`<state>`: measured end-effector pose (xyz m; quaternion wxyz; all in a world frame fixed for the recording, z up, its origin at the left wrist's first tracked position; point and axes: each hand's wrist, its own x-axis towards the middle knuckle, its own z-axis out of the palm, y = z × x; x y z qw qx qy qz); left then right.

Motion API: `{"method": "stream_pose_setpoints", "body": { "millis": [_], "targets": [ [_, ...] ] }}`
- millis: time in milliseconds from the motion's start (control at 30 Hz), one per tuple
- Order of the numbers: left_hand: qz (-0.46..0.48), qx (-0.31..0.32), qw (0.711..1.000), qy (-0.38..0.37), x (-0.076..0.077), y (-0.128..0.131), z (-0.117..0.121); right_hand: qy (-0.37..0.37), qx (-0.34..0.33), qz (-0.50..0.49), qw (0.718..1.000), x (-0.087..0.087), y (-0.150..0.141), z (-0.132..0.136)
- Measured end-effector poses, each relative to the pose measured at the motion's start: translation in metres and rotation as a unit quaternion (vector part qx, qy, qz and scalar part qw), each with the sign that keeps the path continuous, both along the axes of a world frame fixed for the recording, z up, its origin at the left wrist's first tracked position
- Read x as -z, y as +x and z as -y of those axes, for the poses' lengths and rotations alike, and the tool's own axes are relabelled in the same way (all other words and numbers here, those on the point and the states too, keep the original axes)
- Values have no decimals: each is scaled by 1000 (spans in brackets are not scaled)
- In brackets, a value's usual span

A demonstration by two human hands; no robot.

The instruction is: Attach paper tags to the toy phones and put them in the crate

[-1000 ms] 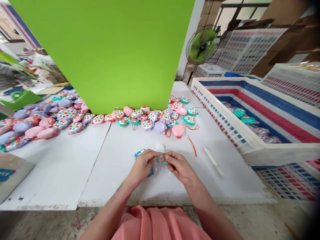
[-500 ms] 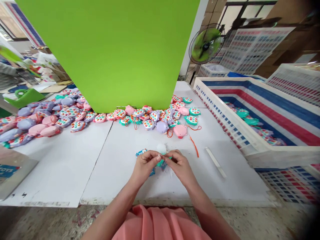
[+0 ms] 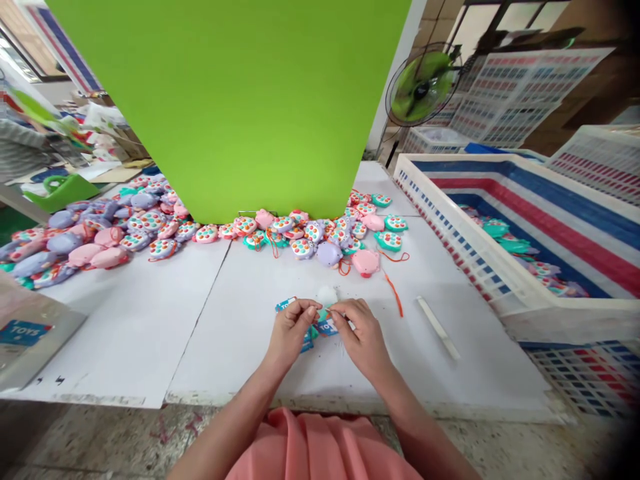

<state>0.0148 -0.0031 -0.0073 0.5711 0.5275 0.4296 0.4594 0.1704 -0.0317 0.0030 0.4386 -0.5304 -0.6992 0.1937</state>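
Note:
My left hand (image 3: pixel 291 331) and my right hand (image 3: pixel 364 335) meet low over the white table (image 3: pixel 235 347). Thumb and forefinger are pinched on each; what they grip is too small to make out. A teal-green piece (image 3: pixel 323 314) shows between and below the fingertips. Blue printed cards (image 3: pixel 328 327) lie under and around the hands, partly covered by them. Just beyond the fingers is a small white round thing (image 3: pixel 327 295). A pink animal-shaped toy (image 3: pixel 366 263) and a purple one (image 3: pixel 329 254) lie nearest, at the pile's front edge.
Piled toys (image 3: pixel 145 223) spread along the table's back, below a green panel (image 3: pixel 230 107). On the right lie an orange cord (image 3: pixel 395 295) and a white strip (image 3: pixel 438 328). A striped-lined crate (image 3: pixel 520 308) borders the table; a plastic bag (image 3: pixel 37 340) sits left.
My fingertips have drawn slightly apart, the right hand moving a little rightward. More of a blue card shows between them. The whole view has shifted slightly.

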Motion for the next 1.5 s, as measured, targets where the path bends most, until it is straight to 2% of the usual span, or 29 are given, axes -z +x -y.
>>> {"method": "stream_pose_setpoints", "body": {
  "millis": [200, 500, 667, 767, 967, 1067, 1200, 1300, 1400, 1500],
  "targets": [
    [-3, 10, 1000, 5, -3, 1, 1, 26, 11, 83, 996, -6, -4, 2],
    [-47, 7, 998, 38, -3, 2, 3, 24, 6, 96, 995, -10, -6, 3],
    [-35, -13, 999, 27, -3, 4, 4, 22, 2, 60, 998, -9, -8, 4],
    [-61, -10, 997, 36, -4, 5, 5, 17, 2, 34, 999, -7, -8, 4],
    [-141, 27, 984, 109, -9, -1, 4, 18, -1, -22, 1000, -2, -10, 7],
    [-151, 29, 978, 138, -10, -4, 2, -28, -11, -65, 997, -2, -6, 6],
    [-159, 0, 977, 145, -4, -9, -1, -94, 9, -199, 975, -6, 23, -9],
    [-189, 2, 973, 129, 4, -15, -3, -81, 56, -264, 959, -13, 66, -29],
    [-228, 17, 966, 120, 13, -21, -4, -30, 149, -235, 960, -29, 119, -48],
    [-249, 31, 962, 107, 20, -24, -2, 73, 300, -102, 946, -51, 181, -57]
  ]
}}
